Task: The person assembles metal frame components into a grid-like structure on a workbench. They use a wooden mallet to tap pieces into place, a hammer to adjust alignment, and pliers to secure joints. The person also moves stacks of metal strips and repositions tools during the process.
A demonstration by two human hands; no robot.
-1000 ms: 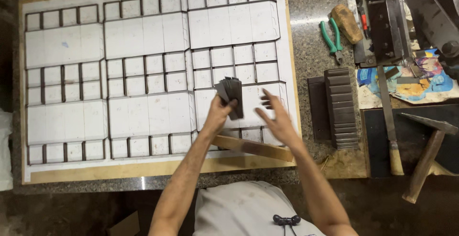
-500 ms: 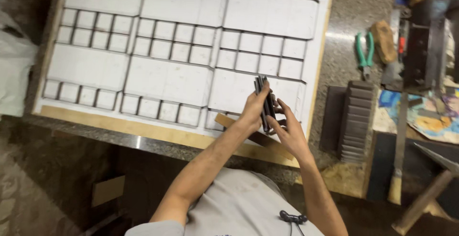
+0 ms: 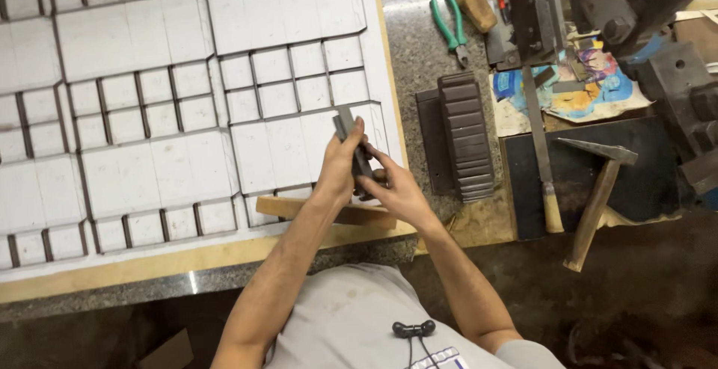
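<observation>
My left hand (image 3: 338, 168) and my right hand (image 3: 395, 188) are together over the lower right part of a large white board (image 3: 149, 100) that is divided by dark grooves into rectangles. Both hands grip a stack of thin dark strips (image 3: 353, 145), held upright and tilted slightly. My left hand wraps its left side, and my right hand's fingers pinch its lower end. A wooden bar (image 3: 295, 208) lies on the board just under my hands.
A ribbed stack of dark strips (image 3: 465, 136) stands right of the board. Green pliers (image 3: 449, 26), a wooden-handled file (image 3: 544, 160), a hammer (image 3: 598, 193) and heavy metal tooling (image 3: 636, 10) lie further right on the granite bench.
The view has swung back and levelled. My hands have stayed together on the dark strips, which I now hold more upright than a second ago, when my right hand was open beside them.
</observation>
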